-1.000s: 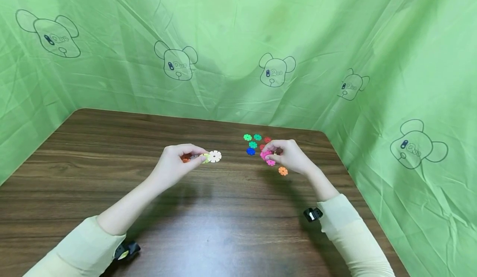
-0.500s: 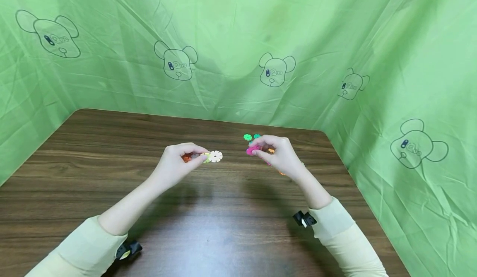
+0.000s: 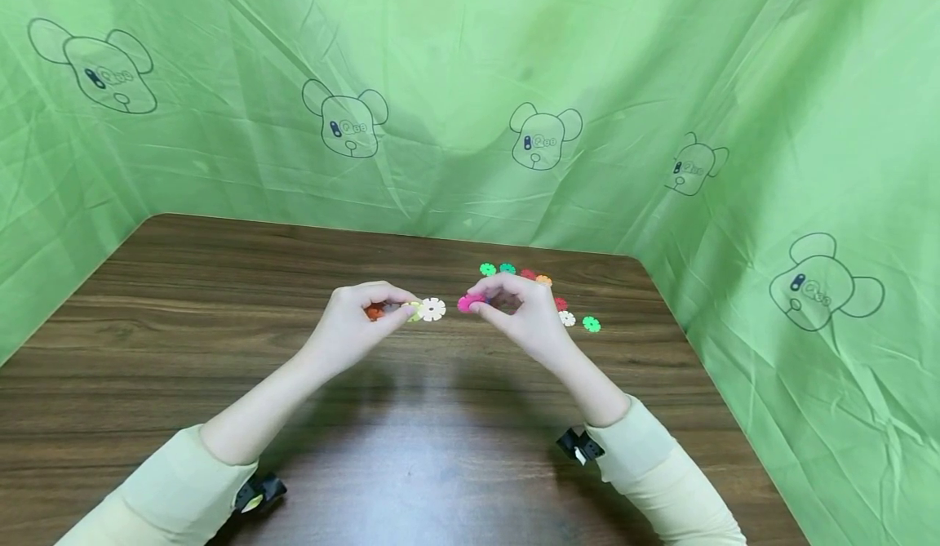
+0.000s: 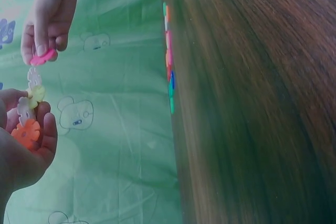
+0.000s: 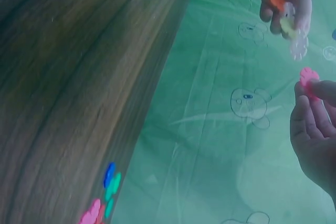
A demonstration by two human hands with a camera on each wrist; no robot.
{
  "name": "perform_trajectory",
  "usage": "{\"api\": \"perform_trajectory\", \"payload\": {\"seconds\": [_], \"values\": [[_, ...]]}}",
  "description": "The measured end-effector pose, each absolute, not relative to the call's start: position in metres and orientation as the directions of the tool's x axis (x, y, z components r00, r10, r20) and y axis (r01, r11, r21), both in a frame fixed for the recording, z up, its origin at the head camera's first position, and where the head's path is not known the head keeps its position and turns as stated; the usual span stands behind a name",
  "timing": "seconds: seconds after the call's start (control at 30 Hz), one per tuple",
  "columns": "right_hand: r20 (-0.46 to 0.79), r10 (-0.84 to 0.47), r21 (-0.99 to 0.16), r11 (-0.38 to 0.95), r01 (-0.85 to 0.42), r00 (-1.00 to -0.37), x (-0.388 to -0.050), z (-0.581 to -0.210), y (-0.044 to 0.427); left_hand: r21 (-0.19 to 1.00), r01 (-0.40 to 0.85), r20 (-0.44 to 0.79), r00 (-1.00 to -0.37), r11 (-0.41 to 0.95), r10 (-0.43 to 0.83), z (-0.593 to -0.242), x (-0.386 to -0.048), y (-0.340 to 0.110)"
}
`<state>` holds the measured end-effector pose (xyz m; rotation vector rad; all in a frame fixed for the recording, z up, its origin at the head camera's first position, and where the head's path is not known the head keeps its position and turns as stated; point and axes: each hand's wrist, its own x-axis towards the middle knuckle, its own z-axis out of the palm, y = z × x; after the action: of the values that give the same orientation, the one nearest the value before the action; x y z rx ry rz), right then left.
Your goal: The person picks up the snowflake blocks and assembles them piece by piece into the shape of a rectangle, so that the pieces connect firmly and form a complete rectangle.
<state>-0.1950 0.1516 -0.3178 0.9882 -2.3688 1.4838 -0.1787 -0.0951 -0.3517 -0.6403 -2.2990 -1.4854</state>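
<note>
My left hand (image 3: 348,323) pinches a short chain of notched flower-shaped discs between thumb and fingers. In the left wrist view the chain runs from an orange disc (image 4: 26,133) through a whitish one (image 4: 24,110) and a yellow disc (image 4: 37,97) to a white end disc (image 4: 34,77). That white end sticks out past the fingertips, pointing toward my right hand (image 3: 530,317). Between its thumb and fingers my right hand pinches a pink disc (image 3: 466,304). A small gap separates the pink disc from the white one. Both hands are above the table.
Loose flower discs lie on the wooden table (image 3: 441,448) behind and beside my right hand, including a green disc (image 3: 591,324), a white disc (image 3: 567,318) and an orange disc (image 3: 543,281). The right hand covers some. A green curtain (image 3: 441,122) surrounds the table's back and sides.
My right hand has carried the pink disc left, away from the loose discs and close to the chain. Loose discs at the right have come into sight. The left hand has shifted slightly right.
</note>
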Motion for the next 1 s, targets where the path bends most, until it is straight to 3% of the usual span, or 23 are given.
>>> {"api": "perform_trajectory", "payload": {"seconds": [0.4, 1.0], "values": [[0.526, -0.433, -0.724, 0.225, -0.652, -0.732, -0.204, -0.338, 0.145, 0.776, 0.531, 0.486, -0.847, 0.339, 0.214, -0.354, -0.179, -0.092], [0.507, -0.415, -0.729, 0.261, -0.632, -0.756, -0.182, -0.312, 0.135, 0.821, 0.485, 0.427, -0.871, 0.300, 0.242, -0.354, -0.179, -0.091]]}}
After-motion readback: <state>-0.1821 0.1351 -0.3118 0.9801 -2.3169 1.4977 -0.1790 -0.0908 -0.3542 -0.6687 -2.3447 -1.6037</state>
